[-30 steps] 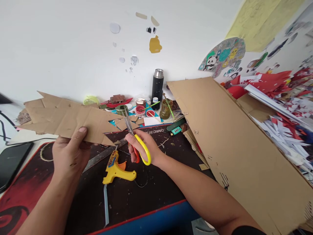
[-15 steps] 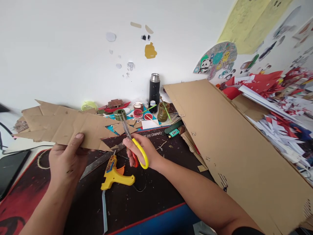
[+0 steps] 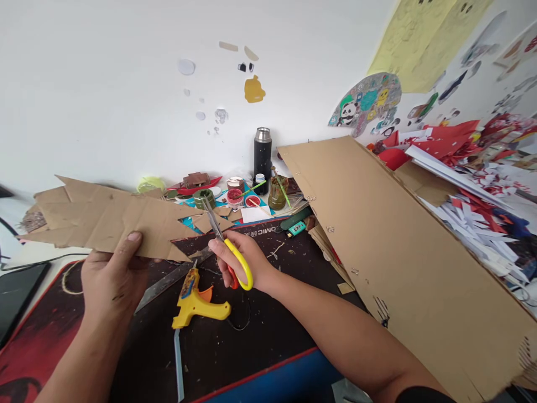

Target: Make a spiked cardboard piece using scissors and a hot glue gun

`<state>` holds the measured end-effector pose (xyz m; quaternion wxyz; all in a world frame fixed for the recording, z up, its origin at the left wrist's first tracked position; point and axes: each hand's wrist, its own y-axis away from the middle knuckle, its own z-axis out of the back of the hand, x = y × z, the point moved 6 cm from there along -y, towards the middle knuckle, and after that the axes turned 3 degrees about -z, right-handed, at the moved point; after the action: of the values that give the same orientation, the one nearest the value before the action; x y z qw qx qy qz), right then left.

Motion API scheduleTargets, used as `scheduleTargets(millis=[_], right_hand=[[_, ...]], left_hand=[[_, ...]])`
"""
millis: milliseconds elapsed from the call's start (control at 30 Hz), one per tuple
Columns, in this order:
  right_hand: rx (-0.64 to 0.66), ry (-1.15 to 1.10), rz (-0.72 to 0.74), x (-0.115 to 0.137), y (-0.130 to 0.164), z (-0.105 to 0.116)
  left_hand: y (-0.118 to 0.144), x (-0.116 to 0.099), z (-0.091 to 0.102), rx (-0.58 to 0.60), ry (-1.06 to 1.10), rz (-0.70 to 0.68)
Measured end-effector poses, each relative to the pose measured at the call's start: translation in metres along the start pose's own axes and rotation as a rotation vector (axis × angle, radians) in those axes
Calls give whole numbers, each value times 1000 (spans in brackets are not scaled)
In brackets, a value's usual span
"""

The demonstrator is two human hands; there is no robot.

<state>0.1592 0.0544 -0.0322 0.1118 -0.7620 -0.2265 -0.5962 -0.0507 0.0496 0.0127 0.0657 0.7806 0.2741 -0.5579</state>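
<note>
Brown cardboard piece (image 3: 109,224), long axis horizontal, left of centre; pinched by left hand (image 3: 111,277). Scissors (image 3: 224,246) gripped in right hand (image 3: 245,263), blades touching its right tip.

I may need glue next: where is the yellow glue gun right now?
In the head view the yellow glue gun lies on the dark desk mat, just below and left of the right hand holding the scissors, beside a metal ruler.

We read white capitals "OMIC" along the far edge of the dark desk mat (image 3: 268,336), its first letters hidden behind our right hand (image 3: 247,260). Print elsewhere is too small for us.
</note>
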Motion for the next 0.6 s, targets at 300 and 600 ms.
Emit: scheduleTargets(millis=[300, 600], right_hand=[[2, 0, 31, -2, -1, 1], [-21, 32, 80, 2, 1, 0]], left_hand=[[1, -3, 0, -3, -13, -31], [-6, 4, 6, -3, 49, -39]])
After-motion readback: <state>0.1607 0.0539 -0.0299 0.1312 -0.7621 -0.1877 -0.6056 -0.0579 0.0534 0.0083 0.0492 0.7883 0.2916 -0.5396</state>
